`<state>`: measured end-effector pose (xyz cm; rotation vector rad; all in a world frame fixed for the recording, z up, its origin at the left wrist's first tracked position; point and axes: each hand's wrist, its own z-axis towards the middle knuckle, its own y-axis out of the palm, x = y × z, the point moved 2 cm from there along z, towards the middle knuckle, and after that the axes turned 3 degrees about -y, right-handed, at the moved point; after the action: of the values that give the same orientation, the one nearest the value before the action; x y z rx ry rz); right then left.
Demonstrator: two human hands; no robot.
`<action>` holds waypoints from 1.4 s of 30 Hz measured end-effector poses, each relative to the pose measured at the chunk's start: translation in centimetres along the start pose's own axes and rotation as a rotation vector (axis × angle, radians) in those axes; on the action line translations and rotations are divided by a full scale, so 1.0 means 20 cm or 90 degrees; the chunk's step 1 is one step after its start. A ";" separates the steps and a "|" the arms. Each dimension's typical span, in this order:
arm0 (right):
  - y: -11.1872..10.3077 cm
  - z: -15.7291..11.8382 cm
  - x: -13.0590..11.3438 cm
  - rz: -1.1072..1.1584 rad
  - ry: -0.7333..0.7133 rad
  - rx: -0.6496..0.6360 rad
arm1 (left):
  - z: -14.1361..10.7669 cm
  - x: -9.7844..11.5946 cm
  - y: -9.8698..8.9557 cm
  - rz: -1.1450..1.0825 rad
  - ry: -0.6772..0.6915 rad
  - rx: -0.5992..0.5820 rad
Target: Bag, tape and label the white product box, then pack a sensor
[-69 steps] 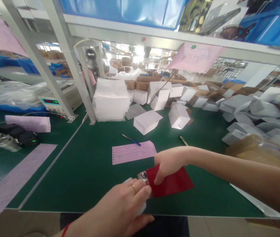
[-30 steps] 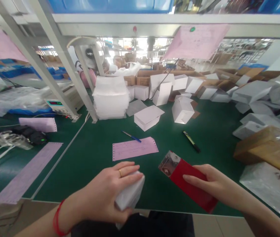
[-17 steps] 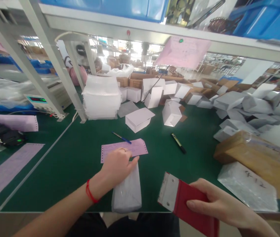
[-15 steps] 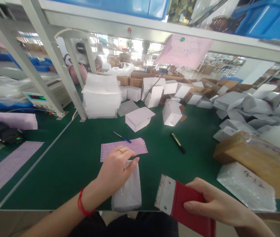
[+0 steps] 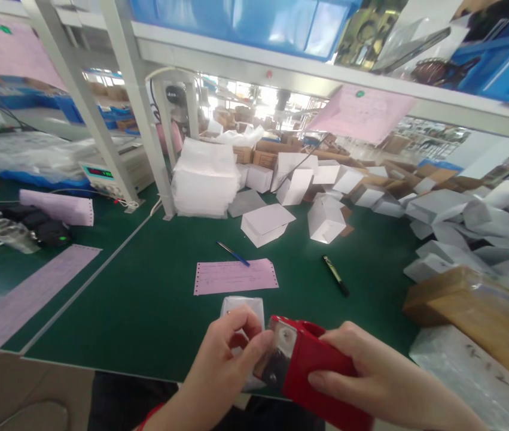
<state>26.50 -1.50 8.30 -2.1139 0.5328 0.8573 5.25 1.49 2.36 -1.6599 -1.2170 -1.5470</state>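
In my right hand (image 5: 357, 365) is a red tape dispenser (image 5: 312, 374) with a metal cutter plate, tilted at the table's front edge. My left hand (image 5: 236, 347) has its thumb and finger pinched right at the dispenser's metal end; whatever lies between the fingertips is too small to make out. Beneath my left hand lies a white packet wrapped in clear plastic (image 5: 243, 303), its near part mostly covered by the hand. Just beyond it are a pink printed slip (image 5: 236, 277) and a blue pen (image 5: 234, 254) whose tip end overlaps the slip.
A black marker (image 5: 335, 275) lies on the green table to the right. White boxes (image 5: 267, 224) and a stack of white foam sheets (image 5: 204, 179) stand farther back. At right are a brown carton (image 5: 474, 311) and a plastic-wrapped packet (image 5: 469, 365). A shelf (image 5: 236, 57) crosses overhead.
The tape dispenser has come left to the packet in my right hand. My left hand has dropped toward me, from the packet's far end to the dispenser's metal end. The view has shifted left.
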 end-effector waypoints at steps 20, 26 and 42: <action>-0.08 0.14 0.04 0.153 -0.064 -0.147 | 0.08 0.00 -0.08 -0.039 0.007 0.001; -0.14 0.23 0.04 0.161 -0.030 -0.196 | 0.10 0.01 -0.16 0.051 0.055 0.054; -0.30 0.28 0.27 0.138 0.028 -0.197 | 0.11 -0.19 -0.44 -0.029 0.036 0.151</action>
<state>31.63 6.11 4.90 -2.3893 0.6988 1.0737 -1.28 6.36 -3.19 -1.4361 -1.3588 -1.4048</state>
